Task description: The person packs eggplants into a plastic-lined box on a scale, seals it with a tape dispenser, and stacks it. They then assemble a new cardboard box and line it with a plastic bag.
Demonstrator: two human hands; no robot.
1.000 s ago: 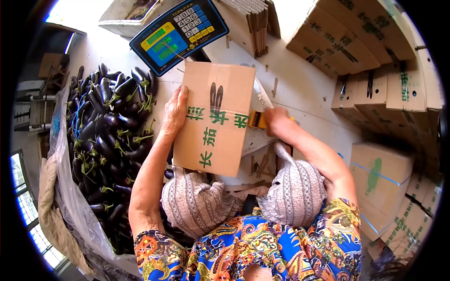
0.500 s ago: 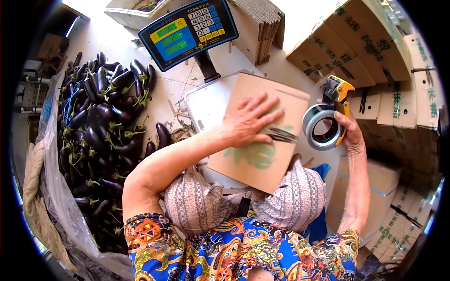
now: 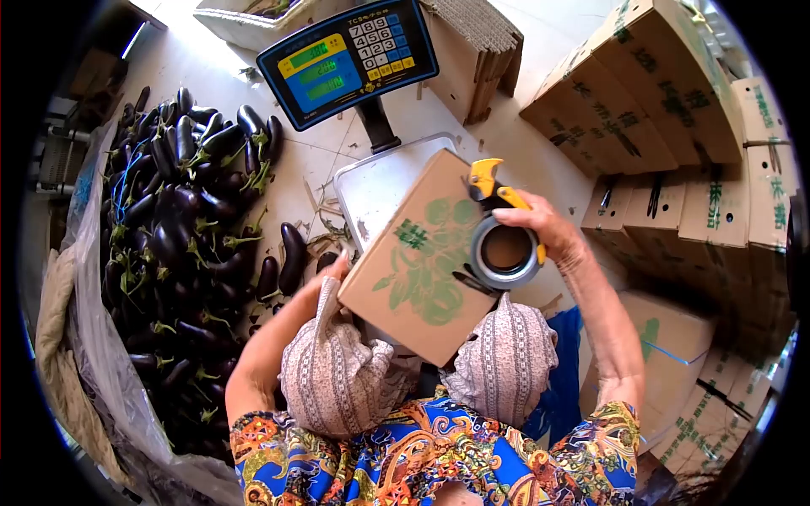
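Observation:
A cardboard box [image 3: 396, 287] printed with green fruit and leaves lies at a slant over my lap and the front of the metal scale platform [image 3: 359, 190]. At its left edge, my left hand [image 3: 336, 270] holds the side, with the fingers partly hidden. My right hand [image 3: 548, 226] is closed around the handle of a yellow and black tape dispenser [image 3: 487, 181]. Its large roll of packing tape [image 3: 479, 253] hangs over the box's right side. Beneath the roll, a dark hand slot shows in part.
Many eggplants [image 3: 181, 228] are heaped on plastic sheeting [image 3: 110, 371] at the left. A digital scale display [image 3: 346, 63] stands behind the platform. Flattened cardboard [image 3: 477, 51] leans at the back. Printed boxes [image 3: 629, 93] are stacked at the right, and another box [image 3: 675, 329] sits lower right.
My left hand has gone from lying flat on the box top to its left edge. The box has turned, showing a different printed face. My right hand has brought the tape dispenser left, over the box.

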